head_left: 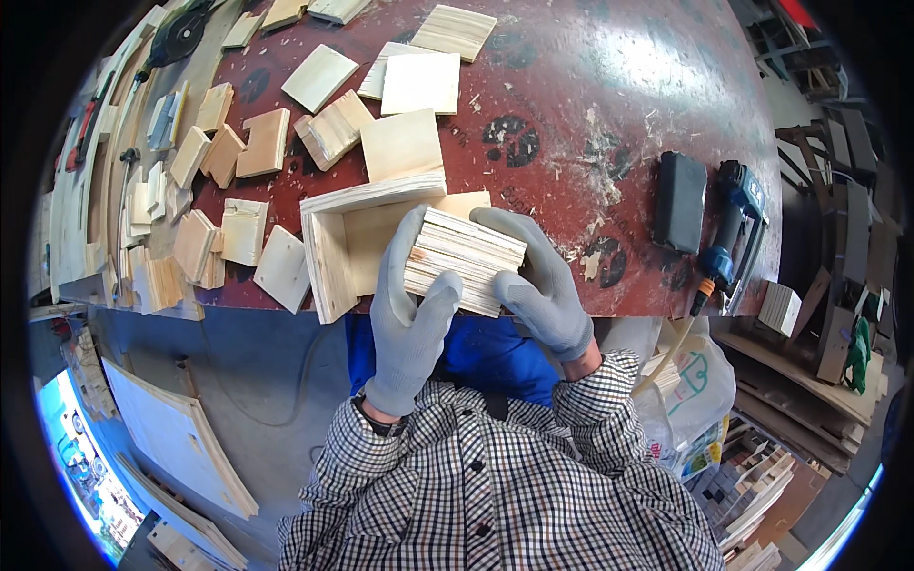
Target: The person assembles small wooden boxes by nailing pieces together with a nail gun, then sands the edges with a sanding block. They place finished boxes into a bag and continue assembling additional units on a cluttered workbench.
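Together, gloved left hand point(411, 324) and right hand point(538, 281) clasp plywood stack point(464, 259).

You have two gloved hands on one stack of wooden squares point(464, 262). At three o'clock sit one black block point(680, 202) and one blue nail gun point(733, 238) (loose squares too many to count).

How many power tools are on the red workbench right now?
2. A blue pneumatic nail gun lies at the bench's right edge, beside a dark grey rectangular block. A black round-bodied power tool sits at the far left corner. Others may be hidden.
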Available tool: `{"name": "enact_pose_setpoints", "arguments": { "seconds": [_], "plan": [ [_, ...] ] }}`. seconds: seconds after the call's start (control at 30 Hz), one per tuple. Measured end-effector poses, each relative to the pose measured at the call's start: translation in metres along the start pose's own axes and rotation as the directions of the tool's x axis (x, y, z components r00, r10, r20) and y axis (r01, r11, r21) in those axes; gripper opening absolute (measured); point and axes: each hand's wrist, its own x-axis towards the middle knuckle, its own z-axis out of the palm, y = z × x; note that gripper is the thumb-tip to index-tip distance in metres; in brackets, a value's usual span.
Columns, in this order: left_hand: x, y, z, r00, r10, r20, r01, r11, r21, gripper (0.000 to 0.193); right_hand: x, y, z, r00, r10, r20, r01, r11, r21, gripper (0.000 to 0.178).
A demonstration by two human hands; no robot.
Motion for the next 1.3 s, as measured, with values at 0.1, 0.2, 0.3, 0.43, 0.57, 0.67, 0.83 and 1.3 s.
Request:
{"name": "enact_pose_setpoints", "arguments": {
  "seconds": [0.1,0.2,0.3,0.43,0.57,0.67,0.83,1.3],
  "plan": [
    [0.001,-0.008,-0.003,0.998,0.053,0.014,-0.054,0.993,0.100,0.072,0.003,-0.004,0.002,0.998,0.065,-0.022,-0.062,0.994,0.094,0.071],
    [0.001,-0.001,0.001,0.999,0.039,0.009,-0.040,0.998,0.039,0.072,0.004,-0.008,0.003,0.996,0.090,-0.029,-0.085,0.989,0.122,0.070],
    [0.001,-0.001,0.000,0.999,0.042,0.021,-0.043,0.998,0.050,0.073,0.004,-0.009,0.003,0.995,0.090,-0.038,-0.085,0.989,0.118,0.070],
    [0.000,-0.004,-0.002,1.000,0.008,0.025,-0.008,1.000,0.016,0.074,0.004,-0.004,0.003,0.996,0.081,-0.047,-0.075,0.990,0.117,0.069],
    [0.000,-0.003,-0.003,0.999,0.012,0.041,-0.013,1.000,0.029,0.075,0.004,-0.003,0.003,0.996,0.067,-0.051,-0.061,0.991,0.119,0.067],
    [0.000,-0.005,-0.005,0.998,0.012,0.056,-0.014,1.000,0.021,0.076,0.005,0.000,0.004,0.995,0.076,-0.064,-0.065,0.984,0.163,0.067],
    [0.001,-0.007,-0.005,0.997,0.036,0.071,-0.035,0.999,-0.015,0.081,0.006,-0.004,0.005,0.991,0.113,-0.079,-0.098,0.980,0.174,0.067],
    [-0.002,-0.008,-0.005,0.998,0.008,0.066,-0.003,0.998,-0.064,0.076,0.008,-0.018,0.003,0.987,0.147,-0.067,-0.133,0.975,0.179,0.067]
  ]
}}
